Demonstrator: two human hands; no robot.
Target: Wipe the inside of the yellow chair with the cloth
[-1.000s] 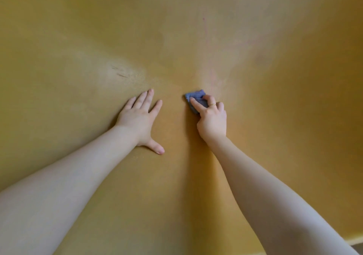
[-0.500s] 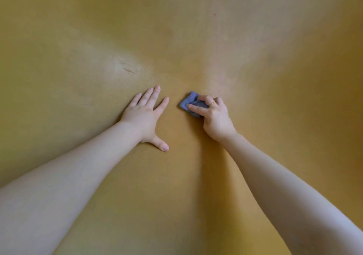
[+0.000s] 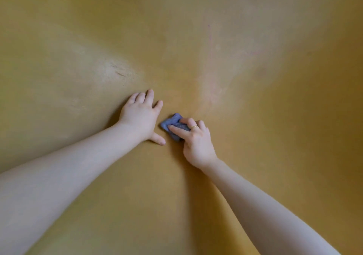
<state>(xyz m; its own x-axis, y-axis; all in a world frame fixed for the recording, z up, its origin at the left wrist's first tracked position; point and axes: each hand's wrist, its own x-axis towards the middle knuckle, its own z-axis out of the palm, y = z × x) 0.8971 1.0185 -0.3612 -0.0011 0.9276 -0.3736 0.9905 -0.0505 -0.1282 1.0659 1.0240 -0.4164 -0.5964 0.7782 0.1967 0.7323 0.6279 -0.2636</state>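
Yellow fills the head view from edge to edge: the curved inside of the yellow chair [image 3: 255, 117] takes up the whole picture, with paler, worn patches up the left and up the middle and a short dark scratch [image 3: 120, 74] in the left patch.

Both bare forearms reach in from the bottom corners toward the middle of the shell. The left hand [image 3: 139, 117] lies flat on the yellow surface, palm down, its fingers [image 3: 149, 95] straight and slightly spread, the thumb stuck out to the side toward the other hand. It holds nothing.

Just beside it, the right hand [image 3: 194, 142] grips the cloth [image 3: 172, 124], a small blue-grey wad, bunched up. The forefinger lies stretched across the top of the cloth and the other fingers curl over its far side, pressing it against the chair's inner surface near the middle of the shell. A thin gold ring [image 3: 194, 127] sits on one of the curled fingers. The cloth's free corner pokes out toward the left hand, close to the left thumb but apart from it.
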